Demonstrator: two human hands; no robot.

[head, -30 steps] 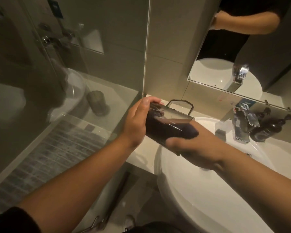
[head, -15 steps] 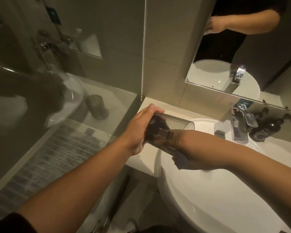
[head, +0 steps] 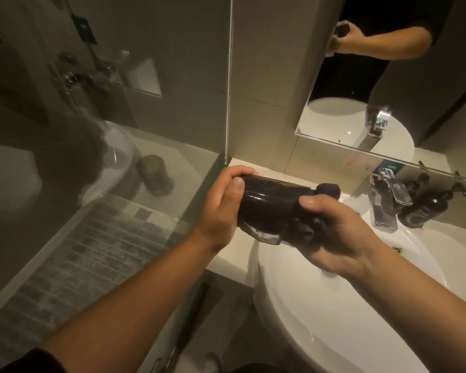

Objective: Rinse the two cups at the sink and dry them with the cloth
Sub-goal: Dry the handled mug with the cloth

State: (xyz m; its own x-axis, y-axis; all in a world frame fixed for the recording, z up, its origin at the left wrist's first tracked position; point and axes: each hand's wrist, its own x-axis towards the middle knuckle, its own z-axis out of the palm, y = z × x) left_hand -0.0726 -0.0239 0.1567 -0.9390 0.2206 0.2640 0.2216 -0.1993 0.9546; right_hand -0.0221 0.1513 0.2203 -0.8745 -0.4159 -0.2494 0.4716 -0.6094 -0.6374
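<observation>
Head camera gave me the only look, and both forearms reached forward from the bottom of the frame, meeting above the near-left rim of the white sink (head: 293, 313). My left arm ran up from the lower left, wrist bent slightly so the left hand (head: 222, 208) cupped the closed base end of the cup (head: 269, 208); its fingers curled over the top of the base and the thumb lay flat across the end. The cup was a clear glass one with a handle on its underside, lying on its side in the air, mouth pointing right. It looked dark because the dark cloth (head: 307, 227) was stuffed inside it (a lump of cloth also poked out past the rim at the upper right).

My right arm came in from the lower right, and the right hand (head: 334, 238) gripped the cloth at the cup's mouth, thumb pressed on top of the glass, fingers wrapped underneath around the bunched fabric. How far the fingers went inside the cup I could not tell.

Behind the hands stood the chrome tap (head: 385, 203) and a dark pump bottle (head: 428, 208) beside it. In the glass shower panel on the left I saw a dim reflection of a second cup (head: 154, 175).
</observation>
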